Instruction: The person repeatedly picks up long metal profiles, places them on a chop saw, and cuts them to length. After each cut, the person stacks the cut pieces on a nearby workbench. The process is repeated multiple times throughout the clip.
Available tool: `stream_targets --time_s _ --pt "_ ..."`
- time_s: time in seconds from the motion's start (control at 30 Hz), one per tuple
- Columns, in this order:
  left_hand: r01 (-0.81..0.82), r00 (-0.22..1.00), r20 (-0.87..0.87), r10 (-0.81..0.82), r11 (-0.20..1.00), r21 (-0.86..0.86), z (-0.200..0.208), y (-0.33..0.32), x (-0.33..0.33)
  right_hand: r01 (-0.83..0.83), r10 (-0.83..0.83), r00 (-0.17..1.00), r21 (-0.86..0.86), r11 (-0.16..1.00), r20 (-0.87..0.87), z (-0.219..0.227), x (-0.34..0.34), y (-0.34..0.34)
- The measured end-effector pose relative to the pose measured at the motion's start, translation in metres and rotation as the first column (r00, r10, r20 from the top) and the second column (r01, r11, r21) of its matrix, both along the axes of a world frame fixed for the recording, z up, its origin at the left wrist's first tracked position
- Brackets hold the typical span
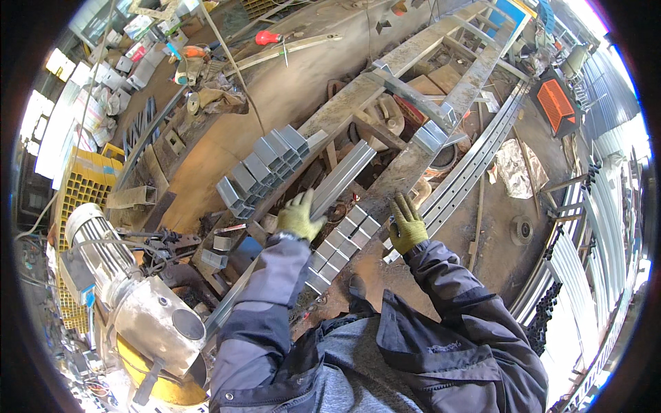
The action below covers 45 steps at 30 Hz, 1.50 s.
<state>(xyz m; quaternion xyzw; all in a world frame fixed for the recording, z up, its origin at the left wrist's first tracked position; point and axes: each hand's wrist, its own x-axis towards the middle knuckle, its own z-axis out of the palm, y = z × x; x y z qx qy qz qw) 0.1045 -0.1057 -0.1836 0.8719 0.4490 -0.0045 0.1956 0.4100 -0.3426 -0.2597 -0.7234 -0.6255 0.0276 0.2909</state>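
My left hand [301, 215], in a yellow-green work glove, grips the near end of a galvanized metal channel [346, 175], which slants away to the upper right across a steel frame. My right hand [407, 224], gloved the same way, lies with its fingers stretched out on the frame's right rail [394, 184]. Between my hands a row of short metal channel pieces [337, 251] sits side by side on the frame. Beyond my left hand several more cut channel pieces [275, 153] stand bunched with their hollow ends toward me.
A grey motor [103, 241] with a machine housing [155, 313] stands at the near left, by yellow square tubes [86, 172]. Long perforated steel strips [475, 155] run along the right. An orange-and-black box [554, 103] stands at the far right; a red-handled tool [268, 38] is at the back.
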Motion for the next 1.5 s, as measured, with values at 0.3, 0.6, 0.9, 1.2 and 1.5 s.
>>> stream_targets --time_s 0.3,0.6,0.9,1.2,1.5 --pt "0.167 0.980 0.075 -0.183 0.968 0.185 -0.043 -0.023 -0.128 0.009 -0.008 1.000 0.053 0.999 -0.017 -0.006 0.001 0.000" --pt "0.144 0.979 0.121 -0.165 0.976 0.165 -0.056 0.007 -0.011 -0.004 0.007 0.999 0.080 0.997 -0.045 -0.007 0.003 0.000" --pt "0.150 0.969 0.169 -0.181 0.972 0.181 -0.067 0.039 0.085 0.005 0.000 0.998 0.081 0.997 -0.071 -0.013 0.005 -0.002" --pt "0.158 0.965 0.176 -0.193 0.968 0.197 -0.063 0.048 0.117 0.005 0.001 0.996 0.065 0.998 -0.094 -0.016 0.005 -0.001" --pt "0.000 0.959 0.210 0.192 0.737 -0.676 -0.063 0.122 0.129 -0.003 0.011 0.997 0.099 0.995 -0.080 -0.019 0.008 -0.005"
